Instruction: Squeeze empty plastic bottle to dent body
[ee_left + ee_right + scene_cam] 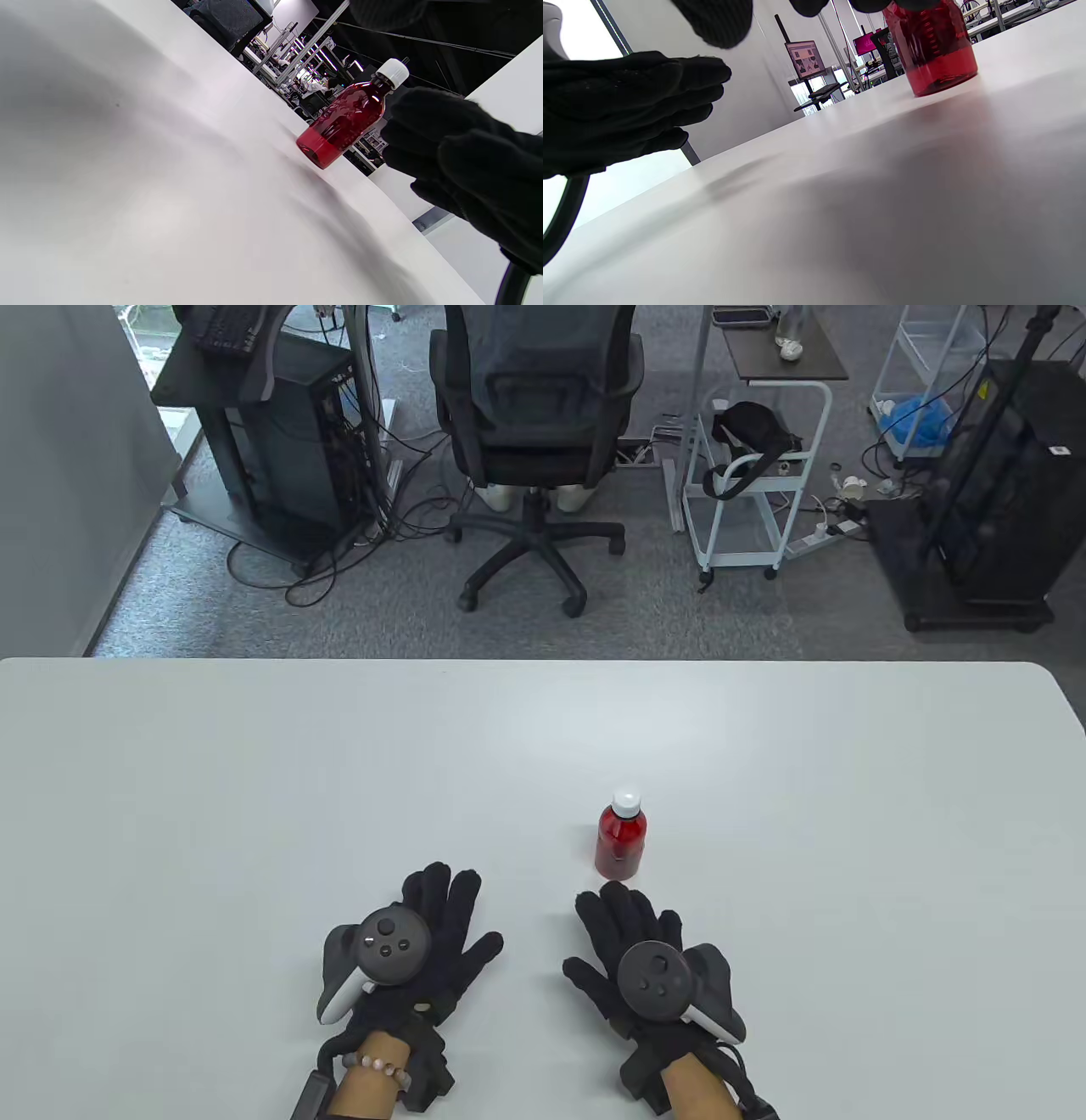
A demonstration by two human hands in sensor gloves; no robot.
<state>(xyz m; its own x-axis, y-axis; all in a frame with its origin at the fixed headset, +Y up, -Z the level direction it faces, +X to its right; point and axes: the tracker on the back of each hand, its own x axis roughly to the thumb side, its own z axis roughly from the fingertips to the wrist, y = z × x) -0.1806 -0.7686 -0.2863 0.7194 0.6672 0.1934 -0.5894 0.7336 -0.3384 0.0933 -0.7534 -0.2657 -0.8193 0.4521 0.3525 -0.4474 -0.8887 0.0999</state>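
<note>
**Inspector A:** Table view. The red bottle (621, 835) stands upright with its white cap (625, 803) on, toward the near edge of the table (254, 780), right of centre. The left hand (407, 954) lies flat, fingers spread, gripping nothing. The right hand (645, 963) is likewise flat and empty, its fingertips just short of the bottle's base.

**Inspector B:** Left wrist view?

**Inspector A:** The bottle (345, 120) shows a smooth, undented body. The right hand (462, 165) is beside it, apart, fingers extended.

**Inspector B:** Right wrist view?

**Inspector A:** The bottle's lower body (933, 55) sits on the table, the right fingertips (717, 21) hanging above and before it; contact is not evident. The left hand (623, 106) is well off to the side.

**Inspector B:** Assessment?

**Inspector A:** Start of approach; no grasp made. The next move calls for the right hand to reach forward, wrap the mid-body and press inward. Being light, the bottle may tip if nudged.
</note>
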